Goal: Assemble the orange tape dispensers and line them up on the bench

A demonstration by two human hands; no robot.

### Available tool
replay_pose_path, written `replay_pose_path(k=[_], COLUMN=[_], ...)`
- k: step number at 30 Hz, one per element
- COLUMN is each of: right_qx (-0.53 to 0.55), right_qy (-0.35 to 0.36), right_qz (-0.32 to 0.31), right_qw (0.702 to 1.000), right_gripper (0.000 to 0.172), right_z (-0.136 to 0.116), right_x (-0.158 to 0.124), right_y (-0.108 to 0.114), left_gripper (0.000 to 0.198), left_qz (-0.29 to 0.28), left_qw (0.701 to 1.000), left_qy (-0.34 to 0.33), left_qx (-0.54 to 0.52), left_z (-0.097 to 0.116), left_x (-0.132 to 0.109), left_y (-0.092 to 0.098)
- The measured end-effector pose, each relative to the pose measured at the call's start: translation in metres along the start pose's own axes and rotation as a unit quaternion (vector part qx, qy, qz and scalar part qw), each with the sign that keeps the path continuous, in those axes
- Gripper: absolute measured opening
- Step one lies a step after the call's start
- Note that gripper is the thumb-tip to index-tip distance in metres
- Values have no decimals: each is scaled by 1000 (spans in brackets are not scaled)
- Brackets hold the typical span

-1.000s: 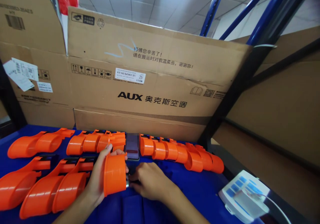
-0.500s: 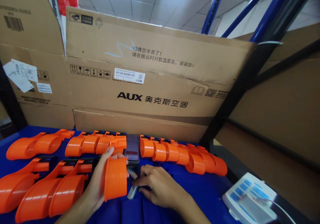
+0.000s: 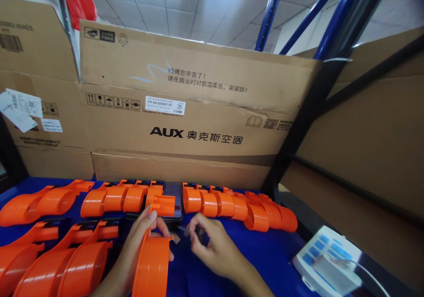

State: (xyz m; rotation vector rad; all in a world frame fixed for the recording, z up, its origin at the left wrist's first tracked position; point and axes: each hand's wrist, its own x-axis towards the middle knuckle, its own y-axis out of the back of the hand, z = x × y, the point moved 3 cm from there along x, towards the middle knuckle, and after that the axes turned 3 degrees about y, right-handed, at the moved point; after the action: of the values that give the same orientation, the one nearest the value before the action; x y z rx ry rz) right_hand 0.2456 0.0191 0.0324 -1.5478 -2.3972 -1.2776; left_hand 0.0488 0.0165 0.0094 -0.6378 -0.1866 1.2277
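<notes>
My left hand (image 3: 137, 244) is wrapped round an orange plastic tape dispenser (image 3: 153, 261), holding it upright with its handle end pointing away from me. My right hand (image 3: 213, 248) is just to its right, its fingertips pinched on a small thin piece (image 3: 187, 231) near the dispenser's front; I cannot make out what that piece is. Both hands hover over the blue table top (image 3: 265, 253). A dark phone (image 3: 174, 200) lies flat just beyond them.
Rows of orange dispensers lie on the left (image 3: 66, 261), at the back left (image 3: 115, 197) and at the back right (image 3: 238, 206). Large cardboard boxes (image 3: 185, 111) wall off the back. A white and blue keypad device (image 3: 326, 261) sits at the right. Blue rack posts (image 3: 327, 36) rise behind.
My left hand has tipped the dispenser up and drawn it nearer. My right hand has lifted off the table, with its fingers now pinched near the dispenser's front.
</notes>
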Motion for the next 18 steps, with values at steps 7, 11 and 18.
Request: replay_pose_path(k=[7,11,18], right_qx=[217,269,288], right_qy=[-85,-106,-85], right_qz=[202,227,236], right_qw=[951,930,924], right_gripper=[25,37,32], right_z=[10,17,17], right_x=[2,6,3], right_y=[5,7,2], left_gripper=[37,39,49], left_qz=[55,46,20], left_qw=[994,995,999], left_qy=[-80,-58,-14], left_qx=[49,63,44], left_z=[-6,-10,-12], left_x=[-1,0,-2], left_y=[-10,-10,-13])
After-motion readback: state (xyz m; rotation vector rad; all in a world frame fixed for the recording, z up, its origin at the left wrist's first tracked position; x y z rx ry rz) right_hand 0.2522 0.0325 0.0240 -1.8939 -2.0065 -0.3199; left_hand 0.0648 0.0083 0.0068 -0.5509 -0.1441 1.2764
